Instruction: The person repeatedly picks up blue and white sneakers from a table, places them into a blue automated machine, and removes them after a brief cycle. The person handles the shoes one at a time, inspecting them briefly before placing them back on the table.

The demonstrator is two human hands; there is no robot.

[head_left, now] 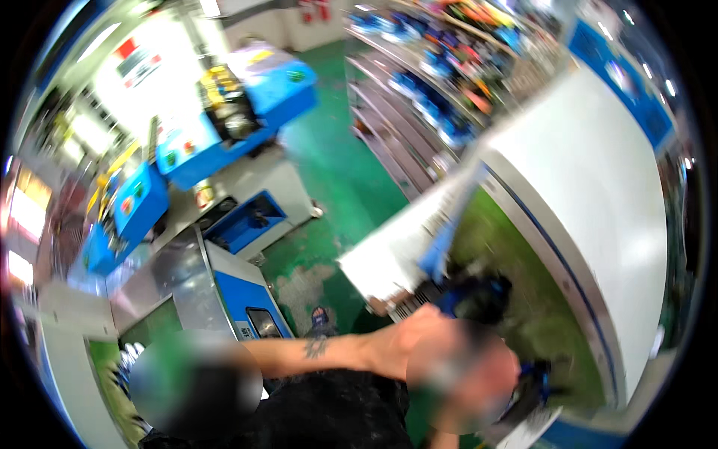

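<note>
My left forearm, marked with a small tattoo, stretches across to the right, and my left hand (420, 331) is at its end. From the lower edge my right forearm rises to my right hand (502, 365), which overlaps or sits right beside the left. A round blur hides most fingers, so whether either hand holds anything cannot be made out. Just beyond them is a dark blue and black object (479, 298), too smeared to name. Both hands are at the front of a large white machine housing (598, 202) with a green inner face (516, 262).
Left stands a grey cabinet with a blue door panel (250, 303); beyond it are blue bins (140, 198) and a blue tray (254, 222). Farther back, metal shelves (381, 123) carry many coloured parts. The green floor (318, 150) runs between. A second blurred circle covers the lower left.
</note>
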